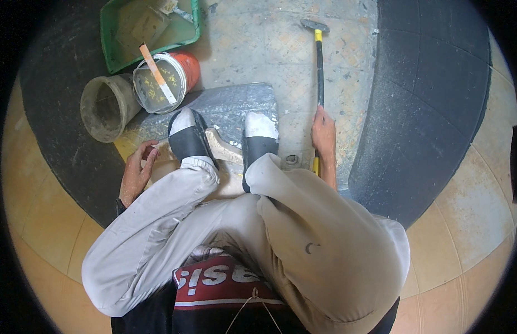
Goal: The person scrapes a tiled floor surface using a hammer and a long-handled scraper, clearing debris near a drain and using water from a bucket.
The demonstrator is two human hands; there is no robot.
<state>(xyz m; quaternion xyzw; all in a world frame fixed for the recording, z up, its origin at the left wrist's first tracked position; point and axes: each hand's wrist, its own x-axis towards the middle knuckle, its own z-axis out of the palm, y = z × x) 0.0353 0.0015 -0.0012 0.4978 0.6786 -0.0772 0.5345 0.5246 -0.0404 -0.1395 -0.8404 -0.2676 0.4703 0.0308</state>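
On the floor (242,50), orange and grey buckets (190,69) stand left of the hammer (320,72).

Orange bucket (190,68), the reference object, its interior flecked with yellow; an orange-and-white stick (157,73) leans within it. Just beyond the bucket lies a green basin (106,42); close beside it, to the left and nearer, a grey-brown pail (122,93). Right of and nearer than the bucket, a silvery sheet (236,99); well to its right, dark matting (431,83).
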